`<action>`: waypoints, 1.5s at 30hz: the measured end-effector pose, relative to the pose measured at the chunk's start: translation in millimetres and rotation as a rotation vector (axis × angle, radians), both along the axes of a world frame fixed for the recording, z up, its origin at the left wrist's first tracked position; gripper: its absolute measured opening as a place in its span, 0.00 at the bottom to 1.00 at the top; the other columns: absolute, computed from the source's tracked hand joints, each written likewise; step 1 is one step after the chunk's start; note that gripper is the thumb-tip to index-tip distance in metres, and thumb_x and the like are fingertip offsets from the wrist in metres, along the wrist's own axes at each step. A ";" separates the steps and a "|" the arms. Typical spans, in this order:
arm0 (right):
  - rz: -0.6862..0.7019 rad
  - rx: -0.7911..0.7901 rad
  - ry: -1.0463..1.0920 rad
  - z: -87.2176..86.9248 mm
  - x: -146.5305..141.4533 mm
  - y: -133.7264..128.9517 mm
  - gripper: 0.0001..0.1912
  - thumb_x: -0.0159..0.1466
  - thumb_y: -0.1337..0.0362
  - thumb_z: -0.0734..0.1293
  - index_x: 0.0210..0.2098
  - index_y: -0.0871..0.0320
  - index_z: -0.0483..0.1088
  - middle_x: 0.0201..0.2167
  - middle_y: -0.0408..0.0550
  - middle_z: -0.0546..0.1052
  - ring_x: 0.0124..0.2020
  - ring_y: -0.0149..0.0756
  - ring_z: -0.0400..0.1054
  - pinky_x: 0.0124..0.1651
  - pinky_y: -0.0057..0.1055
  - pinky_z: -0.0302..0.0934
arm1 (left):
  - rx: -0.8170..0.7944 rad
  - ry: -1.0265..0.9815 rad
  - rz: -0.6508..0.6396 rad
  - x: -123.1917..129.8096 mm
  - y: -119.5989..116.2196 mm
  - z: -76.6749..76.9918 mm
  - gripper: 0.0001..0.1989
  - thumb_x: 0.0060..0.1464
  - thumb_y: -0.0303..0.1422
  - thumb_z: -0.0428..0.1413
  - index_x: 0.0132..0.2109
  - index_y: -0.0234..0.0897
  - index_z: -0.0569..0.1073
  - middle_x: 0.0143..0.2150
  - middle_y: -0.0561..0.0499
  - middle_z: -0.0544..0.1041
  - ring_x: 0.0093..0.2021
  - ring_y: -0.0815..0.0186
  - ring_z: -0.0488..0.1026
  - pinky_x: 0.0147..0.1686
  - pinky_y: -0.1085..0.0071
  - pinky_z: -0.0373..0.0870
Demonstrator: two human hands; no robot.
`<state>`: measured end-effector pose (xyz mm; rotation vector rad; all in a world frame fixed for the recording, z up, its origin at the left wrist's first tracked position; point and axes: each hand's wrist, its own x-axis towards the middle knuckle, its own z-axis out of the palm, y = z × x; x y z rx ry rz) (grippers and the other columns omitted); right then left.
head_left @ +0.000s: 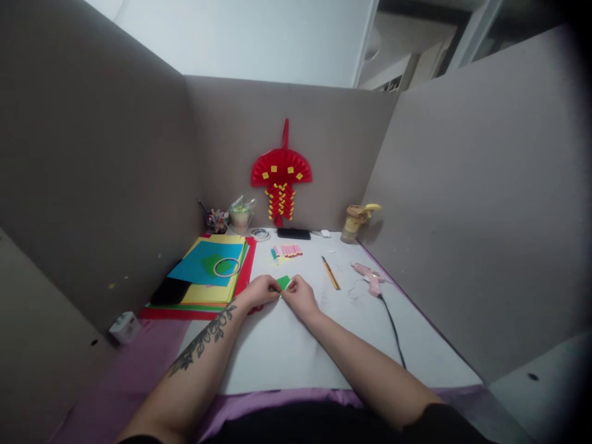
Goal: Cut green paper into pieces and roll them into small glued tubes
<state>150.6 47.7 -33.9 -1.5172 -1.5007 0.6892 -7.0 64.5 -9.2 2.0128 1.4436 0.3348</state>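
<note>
Dim, cool, muted in colour. Brightest at 12 o'clock, on the pale wall. Darker on the grey partition toward 9 o'clock. Blacked out around 3 o'clock by vignetting. Stretched wide-angle toward the rim. Slightly soft at the fingers; only faintly shadowed on the worktop.

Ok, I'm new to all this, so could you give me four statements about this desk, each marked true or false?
1. The left hand and right hand are both at a small green piece. True.
2. The right hand holds the glue gun. False: the pink glue gun lies on the white tabletop.
3. A red fan decoration is up against the back panel. True.
4. Nothing lies on the coloured paper. False: a white ring lies on the paper stack.
</note>
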 end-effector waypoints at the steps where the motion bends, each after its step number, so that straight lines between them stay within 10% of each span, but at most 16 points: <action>1: -0.001 0.004 -0.006 0.3 -0.2 0.0 0.07 0.45 0.67 0.63 0.23 0.55 0.58 0.16 0.35 0.64 0.21 0.29 0.59 0.25 0.24 0.50 | 0.040 0.010 -0.014 0.8 1.0 -0.4 0.15 0.48 0.33 0.50 0.42 0.38 0.76 0.20 0.54 0.71 0.16 0.70 0.66 0.18 0.75 0.63; 9: 0.059 0.058 -0.051 -1.5 6.2 1.3 0.07 0.49 0.63 0.64 0.24 0.55 0.59 0.17 0.37 0.66 0.22 0.31 0.61 0.26 0.25 0.52 | 0.338 0.093 -0.119 7.2 6.7 -1.5 0.13 0.43 0.29 0.52 0.37 0.38 0.77 0.38 0.48 0.77 0.39 0.62 0.72 0.37 0.73 0.66; 45: 0.050 0.066 -0.383 -4.1 33.0 26.0 0.04 0.50 0.71 0.63 0.21 0.59 0.67 0.25 0.44 0.71 0.28 0.30 0.61 0.31 0.25 0.50 | 0.318 0.016 -0.201 4.7 12.1 -8.3 0.14 0.43 0.25 0.51 0.36 0.41 0.77 0.38 0.50 0.74 0.40 0.64 0.69 0.42 0.72 0.65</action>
